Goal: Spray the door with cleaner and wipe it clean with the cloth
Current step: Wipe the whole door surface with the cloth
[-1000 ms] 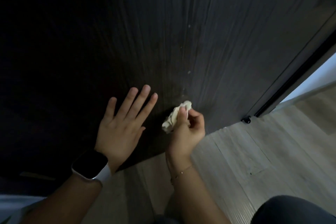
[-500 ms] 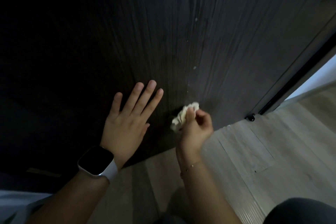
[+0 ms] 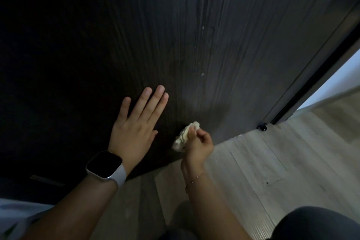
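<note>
**Cloth pressed low on the dark door**

Nearest the camera, a dark-clothed knee (image 3: 319, 224) sits at the lower right above the pale plank floor (image 3: 253, 171), which runs open to the right and toward the bright gap past the door's edge.

The right hand (image 3: 199, 145), a thin bracelet (image 3: 194, 178) on its wrist, has its fingers curled around a crumpled cream cloth (image 3: 184, 137). The cloth's long axis slants from lower left to upper right, and it is pressed against the door (image 3: 194, 45) just above the door's bottom edge.

Just left of it, the left hand (image 3: 136, 128) lies flat on the door, fingers straight and a little spread, pointing up and to the right, holding nothing. A smartwatch (image 3: 106, 165) with a white band is on that wrist.

The door is dark wood-grain, its grain running vertically, with a few pale specks (image 3: 202, 74) above the cloth. At its right bottom corner sits a small black doorstop (image 3: 263, 127).
</note>
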Demonstrator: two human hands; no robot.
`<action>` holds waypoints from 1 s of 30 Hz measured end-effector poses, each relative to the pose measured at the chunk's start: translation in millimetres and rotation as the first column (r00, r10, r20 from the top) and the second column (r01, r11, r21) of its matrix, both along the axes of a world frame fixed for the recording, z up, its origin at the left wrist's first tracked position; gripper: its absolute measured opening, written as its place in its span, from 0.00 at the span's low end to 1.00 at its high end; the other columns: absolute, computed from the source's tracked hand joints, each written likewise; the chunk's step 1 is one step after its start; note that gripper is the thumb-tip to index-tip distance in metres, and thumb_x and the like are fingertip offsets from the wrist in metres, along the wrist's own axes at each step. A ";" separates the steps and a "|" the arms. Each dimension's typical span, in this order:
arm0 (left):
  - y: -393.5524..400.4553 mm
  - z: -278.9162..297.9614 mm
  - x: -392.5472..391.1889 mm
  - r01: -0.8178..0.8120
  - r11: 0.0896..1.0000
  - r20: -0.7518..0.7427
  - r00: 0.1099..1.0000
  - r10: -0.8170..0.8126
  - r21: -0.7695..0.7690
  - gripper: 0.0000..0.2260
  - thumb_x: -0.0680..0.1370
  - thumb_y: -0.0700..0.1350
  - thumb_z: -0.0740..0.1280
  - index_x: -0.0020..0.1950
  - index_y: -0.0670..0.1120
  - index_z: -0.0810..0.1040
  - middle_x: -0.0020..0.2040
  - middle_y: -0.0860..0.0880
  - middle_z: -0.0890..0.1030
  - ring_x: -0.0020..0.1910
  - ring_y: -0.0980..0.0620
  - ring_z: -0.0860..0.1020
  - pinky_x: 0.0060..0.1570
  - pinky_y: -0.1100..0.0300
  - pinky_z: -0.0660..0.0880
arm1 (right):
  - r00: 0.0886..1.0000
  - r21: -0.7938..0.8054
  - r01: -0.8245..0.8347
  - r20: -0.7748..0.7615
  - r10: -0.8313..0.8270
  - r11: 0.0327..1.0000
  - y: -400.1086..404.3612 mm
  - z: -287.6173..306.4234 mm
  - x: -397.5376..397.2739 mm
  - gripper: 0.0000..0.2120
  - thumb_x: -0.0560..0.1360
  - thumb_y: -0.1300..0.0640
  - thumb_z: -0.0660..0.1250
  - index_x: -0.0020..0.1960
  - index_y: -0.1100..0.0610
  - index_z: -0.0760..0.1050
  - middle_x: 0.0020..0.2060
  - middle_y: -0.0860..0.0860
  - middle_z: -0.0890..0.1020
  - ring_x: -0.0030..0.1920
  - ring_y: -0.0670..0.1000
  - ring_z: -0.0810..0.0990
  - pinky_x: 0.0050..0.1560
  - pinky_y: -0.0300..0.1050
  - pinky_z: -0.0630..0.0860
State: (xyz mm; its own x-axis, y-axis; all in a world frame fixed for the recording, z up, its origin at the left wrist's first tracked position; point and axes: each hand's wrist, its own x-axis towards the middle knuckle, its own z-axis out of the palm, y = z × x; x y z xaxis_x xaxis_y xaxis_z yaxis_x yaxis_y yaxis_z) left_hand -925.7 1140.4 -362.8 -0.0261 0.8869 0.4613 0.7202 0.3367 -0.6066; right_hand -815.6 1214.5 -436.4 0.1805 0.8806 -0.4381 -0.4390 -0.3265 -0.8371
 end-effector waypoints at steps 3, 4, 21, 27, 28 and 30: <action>0.1 -0.4 1.2 0.011 1.000 -0.008 1.000 -0.011 0.003 0.55 0.71 0.61 0.70 0.80 0.42 0.36 0.79 0.42 0.32 0.78 0.42 0.32 0.74 0.41 0.31 | 0.999 -0.032 0.011 -0.030 -0.012 0.999 1.6 4.2 -4.5 0.06 0.76 0.66 0.70 0.42 0.59 0.75 0.35 0.52 0.79 0.38 0.49 0.79 0.41 0.43 0.77; 0.4 -0.1 1.8 0.017 1.000 0.001 1.000 -0.017 0.004 0.55 0.70 0.60 0.71 0.80 0.42 0.36 0.79 0.42 0.32 0.78 0.42 0.32 0.74 0.41 0.31 | 0.999 0.001 0.025 -0.040 -0.025 1.000 0.8 13.6 -7.1 0.05 0.76 0.66 0.70 0.42 0.60 0.75 0.34 0.52 0.80 0.35 0.47 0.79 0.38 0.41 0.77; -20.6 52.1 8.3 0.168 0.983 0.127 0.976 -0.176 0.070 0.49 0.73 0.54 0.72 0.81 0.45 0.41 0.81 0.43 0.38 0.79 0.45 0.38 0.77 0.44 0.39 | 1.000 0.110 -0.019 0.021 0.017 0.994 10.9 78.8 2.4 0.04 0.78 0.62 0.67 0.47 0.58 0.73 0.40 0.51 0.79 0.40 0.47 0.79 0.40 0.32 0.77; -8.8 133.4 9.7 0.200 0.928 0.194 0.943 -0.269 0.316 0.51 0.71 0.54 0.74 0.81 0.48 0.40 0.81 0.43 0.45 0.80 0.44 0.42 0.76 0.44 0.38 | 0.975 0.564 -0.177 -0.014 0.223 0.807 13.5 210.3 10.6 0.08 0.73 0.66 0.72 0.39 0.58 0.75 0.35 0.51 0.81 0.39 0.46 0.80 0.44 0.41 0.78; -5.5 148.8 9.3 0.191 0.920 0.193 0.944 -0.267 0.341 0.51 0.71 0.55 0.74 0.81 0.47 0.43 0.80 0.42 0.46 0.80 0.43 0.44 0.76 0.44 0.38 | 0.967 0.609 -0.209 0.011 0.255 0.765 16.6 233.7 10.1 0.09 0.73 0.66 0.73 0.38 0.58 0.76 0.35 0.51 0.81 0.39 0.46 0.80 0.45 0.42 0.78; 1.5 173.3 7.4 0.174 0.919 0.212 0.942 -0.260 0.354 0.49 0.71 0.56 0.73 0.81 0.45 0.45 0.81 0.41 0.47 0.80 0.43 0.45 0.75 0.45 0.35 | 0.957 0.644 -0.253 0.058 0.284 0.722 22.6 264.4 11.3 0.10 0.72 0.65 0.74 0.37 0.56 0.76 0.35 0.50 0.81 0.40 0.47 0.81 0.46 0.42 0.79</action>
State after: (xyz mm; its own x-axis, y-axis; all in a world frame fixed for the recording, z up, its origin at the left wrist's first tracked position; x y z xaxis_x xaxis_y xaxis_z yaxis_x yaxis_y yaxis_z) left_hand -918.3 1141.9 -189.5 -0.0026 0.6846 0.7289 0.9109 0.3024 -0.2808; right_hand -804.4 1237.1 -172.0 -0.1121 0.9634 0.2436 -0.4557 0.1680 -0.8741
